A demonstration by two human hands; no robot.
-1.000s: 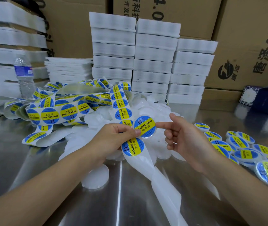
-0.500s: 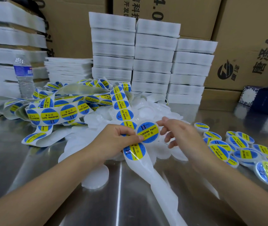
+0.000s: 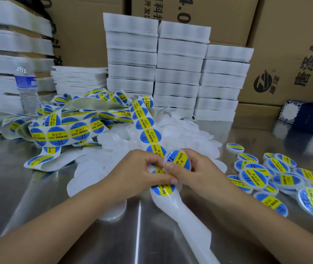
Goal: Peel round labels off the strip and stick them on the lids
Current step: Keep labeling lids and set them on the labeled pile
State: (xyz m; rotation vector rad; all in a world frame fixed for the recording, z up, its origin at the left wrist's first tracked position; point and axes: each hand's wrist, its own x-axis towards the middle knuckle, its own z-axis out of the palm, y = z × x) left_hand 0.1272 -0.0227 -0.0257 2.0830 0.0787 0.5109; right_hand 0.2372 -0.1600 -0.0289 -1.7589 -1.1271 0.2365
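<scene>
Bare end: the white paper tail (image 3: 190, 223), with no labels on it, lies on the shiny metal table (image 3: 94, 235), in front of the pile of plain white plastic lids (image 3: 182, 130).
Left hand: the left hand (image 3: 138, 172) pinches the strip of round blue and yellow labels (image 3: 148, 130) with curled fingers, at the pile's front edge.
Right hand: the right hand (image 3: 201, 174), just beside it, holds a round white plastic lid (image 3: 179, 161) that has a label on top. Its fingers curl round the lid and its thumb is on the label.
Done lids: labelled lids (image 3: 277, 178) lie right of the pile.
Tangle: more label strip (image 3: 71, 128) lies left of the pile.
Bottle: a clear water bottle (image 3: 26, 86) stands far left of the pile.
Stacks: white foam blocks (image 3: 178, 73) are stacked behind the pile.
Boxes: brown cardboard boxes (image 3: 285, 44) stand behind the pile, farthest back.
</scene>
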